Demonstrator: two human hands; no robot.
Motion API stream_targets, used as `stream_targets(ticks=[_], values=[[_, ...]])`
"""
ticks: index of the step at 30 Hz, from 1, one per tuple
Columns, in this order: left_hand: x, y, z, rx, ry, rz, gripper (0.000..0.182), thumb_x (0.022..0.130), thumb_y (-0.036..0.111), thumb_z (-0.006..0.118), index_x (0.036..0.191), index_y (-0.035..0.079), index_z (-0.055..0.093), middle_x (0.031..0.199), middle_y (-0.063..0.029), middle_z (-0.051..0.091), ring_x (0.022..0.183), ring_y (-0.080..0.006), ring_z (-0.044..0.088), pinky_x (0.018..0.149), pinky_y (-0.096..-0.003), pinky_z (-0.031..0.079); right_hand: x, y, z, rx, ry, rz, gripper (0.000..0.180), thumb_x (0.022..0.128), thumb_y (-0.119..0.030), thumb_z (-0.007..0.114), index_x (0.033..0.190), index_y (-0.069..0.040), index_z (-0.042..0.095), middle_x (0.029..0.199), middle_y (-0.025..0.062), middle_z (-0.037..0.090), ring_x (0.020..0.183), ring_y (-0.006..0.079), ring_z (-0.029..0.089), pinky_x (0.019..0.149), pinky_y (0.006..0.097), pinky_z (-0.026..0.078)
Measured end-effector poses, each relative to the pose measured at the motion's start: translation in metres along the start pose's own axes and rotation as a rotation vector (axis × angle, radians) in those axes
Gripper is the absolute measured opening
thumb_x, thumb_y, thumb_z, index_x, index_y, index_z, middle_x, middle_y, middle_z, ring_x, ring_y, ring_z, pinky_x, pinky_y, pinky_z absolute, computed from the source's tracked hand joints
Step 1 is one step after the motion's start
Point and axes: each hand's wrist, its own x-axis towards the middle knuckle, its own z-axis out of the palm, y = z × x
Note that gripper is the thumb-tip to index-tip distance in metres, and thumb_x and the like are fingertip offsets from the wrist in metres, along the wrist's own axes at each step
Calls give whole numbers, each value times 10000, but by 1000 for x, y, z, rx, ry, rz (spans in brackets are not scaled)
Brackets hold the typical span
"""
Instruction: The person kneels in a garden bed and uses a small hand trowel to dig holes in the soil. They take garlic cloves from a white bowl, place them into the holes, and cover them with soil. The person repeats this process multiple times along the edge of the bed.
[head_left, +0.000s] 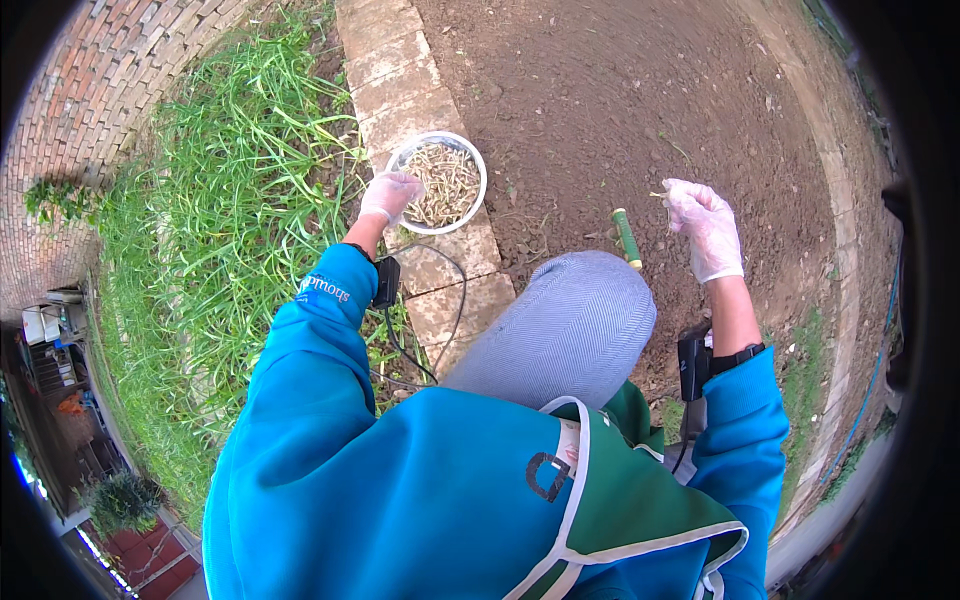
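Note:
My left hand, in a thin clear glove, is at the left rim of a round white basin. Its fingers are curled together over the basin's contents, and whether they pinch anything is hidden. Many short, pale, dry pod or stalk pieces fill the basin, which rests on a paved strip. Out to the right, my gloved right hand is raised over bare soil, its fingers closed on a small pale dry piece that pokes out to the left.
A green handle with pale ends lies on the brown soil beyond my knee. Leafy green plants grow left of the paving slabs. A black cable loops near my left forearm. A brick surface borders the plants.

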Motion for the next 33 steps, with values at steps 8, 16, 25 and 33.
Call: stream_targets(ticks=[8, 16, 25, 33], values=[[-20, -6, 65, 395, 93, 85, 292, 674, 170, 670, 962, 183, 719, 958, -148, 668, 918, -302, 630, 838, -371, 488, -49, 19, -15, 30, 64, 83, 258, 842, -146, 661, 1048, 7, 627, 802, 29, 623, 598, 59, 506, 549, 211, 434], [-21, 18, 62, 461, 99, 0, 354, 714, 156, 633, 1056, 227, 689, 1061, -122, 655, 1038, -286, 603, 926, -355, 457, -86, 36, -40, 102, 116, 53, 232, 853, -156, 662, 1044, -28, 635, 798, 0, 616, 595, 63, 494, 554, 214, 418], [-47, -1, 7, 359, 87, 34, 265, 700, 206, 688, 956, 149, 723, 938, -113, 689, 883, -275, 656, 807, -348, 498, -101, 38, -43, 141, 108, 50, 241, 852, -158, 659, 1055, -32, 634, 786, -4, 615, 598, 48, 502, 547, 205, 429], [-29, 1, 30, 519, 3, 7, 196, 721, 256, 642, 870, 161, 726, 963, -113, 678, 922, -295, 639, 818, -381, 501, -92, 27, -45, 55, 148, 148, 219, 856, -154, 653, 1042, -37, 643, 773, -2, 621, 595, 49, 519, 537, 201, 436]])
